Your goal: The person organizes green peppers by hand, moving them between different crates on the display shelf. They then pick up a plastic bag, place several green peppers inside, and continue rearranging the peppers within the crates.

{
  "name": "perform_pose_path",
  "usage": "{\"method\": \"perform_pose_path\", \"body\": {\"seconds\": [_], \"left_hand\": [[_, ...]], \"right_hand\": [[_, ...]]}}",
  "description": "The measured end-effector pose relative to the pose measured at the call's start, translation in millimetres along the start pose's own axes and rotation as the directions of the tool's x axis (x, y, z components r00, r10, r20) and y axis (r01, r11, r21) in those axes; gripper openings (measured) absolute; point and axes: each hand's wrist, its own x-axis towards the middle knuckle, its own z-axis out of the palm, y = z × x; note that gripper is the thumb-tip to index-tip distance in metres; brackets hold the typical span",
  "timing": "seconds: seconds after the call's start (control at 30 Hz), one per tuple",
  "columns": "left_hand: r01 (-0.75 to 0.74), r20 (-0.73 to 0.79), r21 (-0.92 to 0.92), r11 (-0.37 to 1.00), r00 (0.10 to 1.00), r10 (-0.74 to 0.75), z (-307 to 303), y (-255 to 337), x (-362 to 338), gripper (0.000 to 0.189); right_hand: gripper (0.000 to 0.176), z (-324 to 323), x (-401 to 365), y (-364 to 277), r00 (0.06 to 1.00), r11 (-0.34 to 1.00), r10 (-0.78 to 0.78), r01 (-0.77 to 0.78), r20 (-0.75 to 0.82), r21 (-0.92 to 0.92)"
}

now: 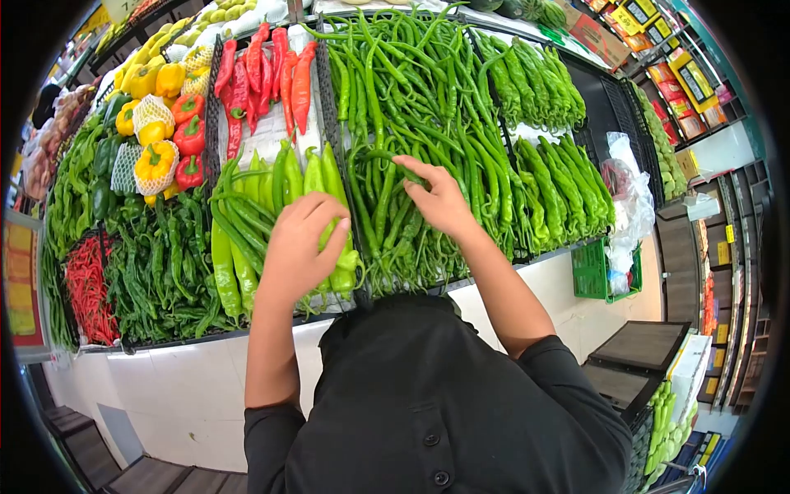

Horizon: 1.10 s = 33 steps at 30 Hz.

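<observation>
My left hand (303, 240) is over the light green peppers (336, 177) in the left crate, beside a bunch of darker long green peppers (244, 216) that lies across them. Its fingers are bent and spread, and whether they touch the bunch is hidden. Across the crate divider, my right hand (436, 196) is above the long green peppers (411, 82) of the middle crate. Its thumb and index finger are near the end of one curved green pepper (380, 154); the fingers are apart.
Red long peppers (263, 78) lie behind the light green ones. Yellow and red bell peppers (156, 160) and small red chillies (90, 284) are at the left. On the right are more green peppers (559, 185), plastic bags (629, 206) and a green crate (590, 270).
</observation>
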Motion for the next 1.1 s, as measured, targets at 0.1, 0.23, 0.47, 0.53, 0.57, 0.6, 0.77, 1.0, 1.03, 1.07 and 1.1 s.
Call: {"method": "perform_pose_path", "body": {"seconds": [0.1, 0.23, 0.47, 0.53, 0.57, 0.6, 0.77, 1.0, 1.03, 1.07, 1.1], "left_hand": [[-0.021, 0.106, -0.02, 1.0, 0.994, 0.023, 27, -7, 20, 0.013], [0.027, 0.298, 0.28, 0.959, 0.948, -0.114, 74, -24, 44, 0.031], [0.144, 0.441, 0.503, 0.852, 0.805, -0.396, 101, -42, 83, 0.053], [0.103, 0.445, 0.557, 0.824, 0.8, -0.402, 109, -34, 85, 0.053], [0.118, 0.43, 0.533, 0.838, 0.815, -0.388, 114, -38, 82, 0.054], [0.13, 0.415, 0.507, 0.852, 0.83, -0.374, 120, -41, 78, 0.056], [0.257, 0.41, 0.35, 0.901, 0.823, -0.394, 112, -46, 75, 0.052], [0.218, 0.217, 0.018, 0.976, 0.952, -0.217, 88, -12, 74, 0.043], [0.179, 0.171, -0.062, 0.982, 0.971, -0.166, 85, -8, 77, 0.043], [0.137, 0.126, -0.141, 0.981, 0.985, -0.119, 83, -5, 77, 0.043], [0.158, 0.11, -0.193, 0.968, 0.984, -0.138, 83, -5, 77, 0.043]], "right_hand": [[0.034, -8, -7, -11, 0.995, 0.968, 0.092, -0.095, 0.024, 0.231], [0.03, -10, -12, -23, 0.989, 0.921, 0.149, -0.131, -0.021, 0.368], [0.023, -8, -24, -1, 0.983, 0.901, 0.15, -0.094, -0.103, 0.423], [0.022, -2, -29, 2, 0.984, 0.916, 0.15, -0.1, -0.1, 0.388], [0.021, 3, -29, 5, 0.992, 0.951, 0.029, 0.011, -0.125, 0.309], [0.02, 7, -29, 6, 0.997, 0.937, 0.024, 0.004, -0.075, 0.35], [0.016, 5, -29, 5, 0.998, 0.905, -0.061, 0.041, 0.032, 0.424], [0.017, -14, -26, -18, 0.98, 0.85, -0.198, 0.176, -0.009, 0.497], [0.018, -18, -25, -24, 0.966, 0.837, -0.257, 0.241, -0.035, 0.491], [0.019, -22, -23, -28, 0.955, 0.842, -0.287, 0.288, -0.074, 0.456], [0.021, -27, -18, -30, 0.942, 0.845, -0.316, 0.334, -0.112, 0.417]]}}
